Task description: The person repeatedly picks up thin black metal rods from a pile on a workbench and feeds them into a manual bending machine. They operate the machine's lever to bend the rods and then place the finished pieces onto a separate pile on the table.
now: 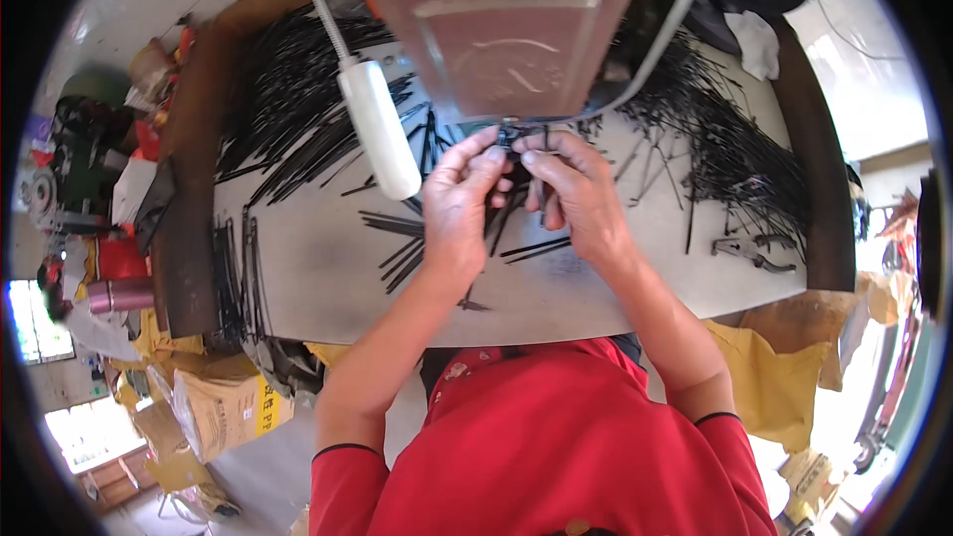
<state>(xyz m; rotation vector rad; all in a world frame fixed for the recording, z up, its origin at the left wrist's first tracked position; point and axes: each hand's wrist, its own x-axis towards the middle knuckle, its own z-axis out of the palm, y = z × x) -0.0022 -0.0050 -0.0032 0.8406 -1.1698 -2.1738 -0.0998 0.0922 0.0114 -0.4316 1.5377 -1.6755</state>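
Observation:
My left hand (pixel 462 194) and my right hand (pixel 576 189) meet at the middle of a pale worktable (pixel 328 268), just below a machine with a reddish-brown housing (pixel 506 35). The fingertips of both hands pinch a small black metal piece (pixel 508 137) right at the machine's lower edge. Thin black rods (pixel 516 201) run down between my hands, and my right hand's curled fingers close around some of them. A few loose black rods (pixel 397 238) lie on the table beside my left wrist.
Heaps of black rods cover the table's far left (pixel 288 99) and far right (pixel 725 139). A white lamp on a flexible hose (pixel 379 129) hangs left of my hands. Pliers (pixel 751 251) lie at the right. Cardboard boxes (pixel 223 402) stand on the floor.

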